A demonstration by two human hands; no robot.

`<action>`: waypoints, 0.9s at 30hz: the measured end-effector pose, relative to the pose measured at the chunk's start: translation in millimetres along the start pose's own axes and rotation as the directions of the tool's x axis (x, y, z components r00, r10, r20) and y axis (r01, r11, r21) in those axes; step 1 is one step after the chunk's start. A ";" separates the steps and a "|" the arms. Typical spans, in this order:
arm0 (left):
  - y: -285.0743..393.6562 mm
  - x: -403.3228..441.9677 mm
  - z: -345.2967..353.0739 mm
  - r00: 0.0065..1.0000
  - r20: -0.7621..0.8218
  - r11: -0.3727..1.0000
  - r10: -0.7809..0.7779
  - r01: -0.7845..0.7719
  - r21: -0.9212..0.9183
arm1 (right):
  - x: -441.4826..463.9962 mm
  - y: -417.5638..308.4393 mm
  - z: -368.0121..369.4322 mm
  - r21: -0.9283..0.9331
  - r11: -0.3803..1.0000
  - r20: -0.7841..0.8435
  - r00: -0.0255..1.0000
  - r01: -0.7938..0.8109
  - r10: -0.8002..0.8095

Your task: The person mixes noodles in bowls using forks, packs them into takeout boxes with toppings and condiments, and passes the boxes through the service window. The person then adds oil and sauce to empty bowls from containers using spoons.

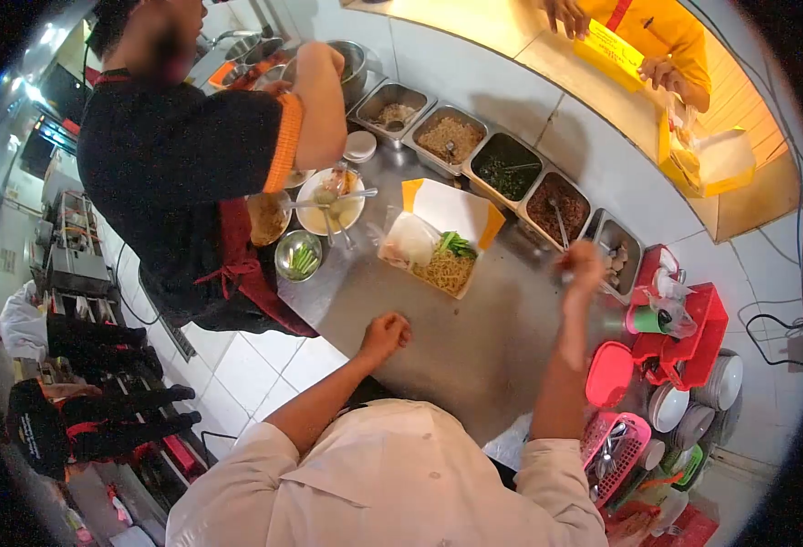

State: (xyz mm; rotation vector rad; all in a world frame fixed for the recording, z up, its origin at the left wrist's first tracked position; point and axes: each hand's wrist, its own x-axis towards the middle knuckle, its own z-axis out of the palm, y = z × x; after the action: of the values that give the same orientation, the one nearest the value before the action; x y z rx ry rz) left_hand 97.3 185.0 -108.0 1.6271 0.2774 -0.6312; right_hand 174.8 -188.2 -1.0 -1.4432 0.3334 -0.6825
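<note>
Your right hand [584, 264] is by the end tray [616, 230], near the spoon [562, 223] in the dark topping [547, 193]; I cannot tell whether its fingers grip anything. Your left fingers [396, 328] curl inward, nothing showing in them. The open box [447, 201] sits ahead on the table [356, 301], noodles [445, 270] and greens [457, 243] inside. Steady its near edge with your left hand, and carry any spoonful low and level.
</note>
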 end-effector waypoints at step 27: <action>-3.9 -12.8 -125.2 0.992 -0.036 0.940 0.123 -0.105 0.326 | -189.5 69.7 26.4 -0.044 0.915 -0.106 0.913 -0.400 0.394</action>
State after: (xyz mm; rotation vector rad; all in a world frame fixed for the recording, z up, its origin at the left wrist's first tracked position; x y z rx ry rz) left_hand 114.6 309.4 -98.9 1.9642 0.1214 -0.5638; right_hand 60.3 -52.8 -101.3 -1.3503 0.7087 -0.4098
